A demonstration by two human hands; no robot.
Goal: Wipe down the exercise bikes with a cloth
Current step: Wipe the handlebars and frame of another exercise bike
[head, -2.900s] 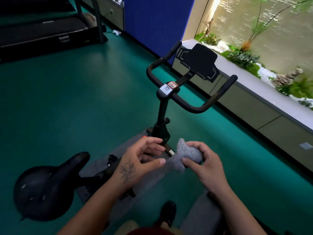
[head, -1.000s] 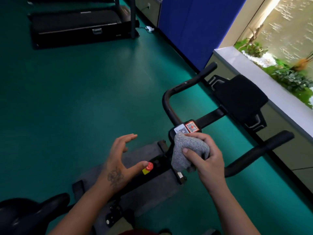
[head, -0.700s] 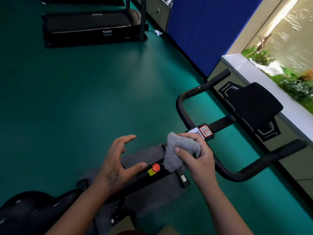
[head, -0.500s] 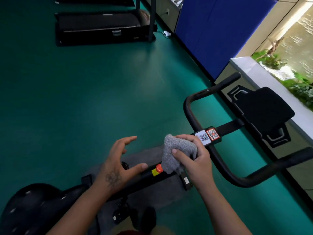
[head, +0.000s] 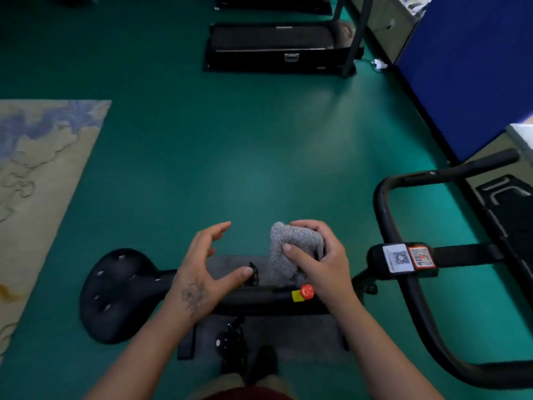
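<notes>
A black exercise bike lies across the lower view: saddle (head: 115, 295) at left, frame bar (head: 259, 298) with a red knob (head: 306, 291) in the middle, curved handlebar (head: 409, 298) with QR stickers (head: 408, 257) at right. My right hand (head: 320, 264) grips a bunched grey cloth (head: 291, 246) just above the frame bar, left of the handlebar stem. My left hand (head: 204, 272) hovers above the bar between saddle and cloth, fingers spread and loosely bent, holding nothing.
A grey mat (head: 230, 265) lies under the bike on the green floor. A black treadmill (head: 277, 47) stands at the back. A patterned rug (head: 37, 180) is at left. A blue partition (head: 467, 67) and a low ledge stand at right.
The view has swung left, so the handlebar sits further right. My right hand with the cloth has moved off the sticker hub, left toward the frame bar. My left hand stays spread.
</notes>
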